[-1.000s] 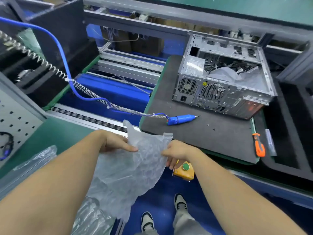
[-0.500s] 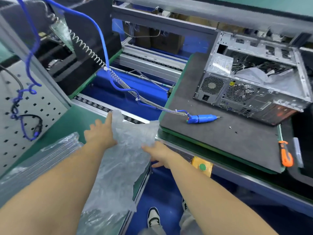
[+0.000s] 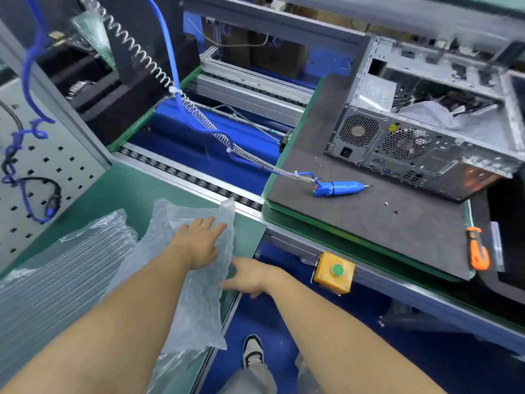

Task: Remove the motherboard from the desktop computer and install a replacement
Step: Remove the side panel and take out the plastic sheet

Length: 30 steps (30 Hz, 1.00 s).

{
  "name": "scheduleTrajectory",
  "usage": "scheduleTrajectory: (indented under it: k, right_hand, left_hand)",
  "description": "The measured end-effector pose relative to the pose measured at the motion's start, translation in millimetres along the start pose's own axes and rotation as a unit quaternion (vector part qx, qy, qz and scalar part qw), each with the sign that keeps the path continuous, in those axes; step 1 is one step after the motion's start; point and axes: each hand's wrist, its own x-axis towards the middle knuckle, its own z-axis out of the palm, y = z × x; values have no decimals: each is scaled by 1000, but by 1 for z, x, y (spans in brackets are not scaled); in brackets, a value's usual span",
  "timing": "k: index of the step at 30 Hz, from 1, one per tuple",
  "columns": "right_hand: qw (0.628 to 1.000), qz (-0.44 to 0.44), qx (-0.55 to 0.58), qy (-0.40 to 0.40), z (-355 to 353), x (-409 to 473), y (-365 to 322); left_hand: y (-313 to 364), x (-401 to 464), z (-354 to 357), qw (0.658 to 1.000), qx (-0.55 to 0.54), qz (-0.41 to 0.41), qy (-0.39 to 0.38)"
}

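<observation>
On the green side bench's right edge, the crumpled clear plastic bag (image 3: 196, 268), held up a second ago, now lies flat; left hand (image 3: 199, 243) presses it open-palmed, right hand (image 3: 250, 275) releases with loose fingers. The open grey metal desktop computer (image 3: 426, 129) waits on the dark foam mat's (image 3: 383, 223) far right corner, so packaging is cleared.

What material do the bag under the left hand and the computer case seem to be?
Bag: thin clear plastic film, probably; translucent, crinkled, glossy, under the left hand.
Computer case: bare grey sheet metal, matte; punched fan grilles and folded edges suggest steel.
</observation>
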Motion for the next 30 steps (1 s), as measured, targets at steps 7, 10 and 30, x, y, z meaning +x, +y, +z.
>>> scheduleTrajectory:
  k: [7,10,30]
  right_hand:
    - [996,-10,-1,-94,5,-4,3]
    - [998,-32,45,-43,9,-3,-2]
    - [979,-48,-138,-141,39,-2,-9]
  left_hand:
    - [0,0,-3,998,40,-3,-49]
    - [-5,-1,1,996,48,-53,-62]
    - [-10,5,6,995,-26,-62,-69]
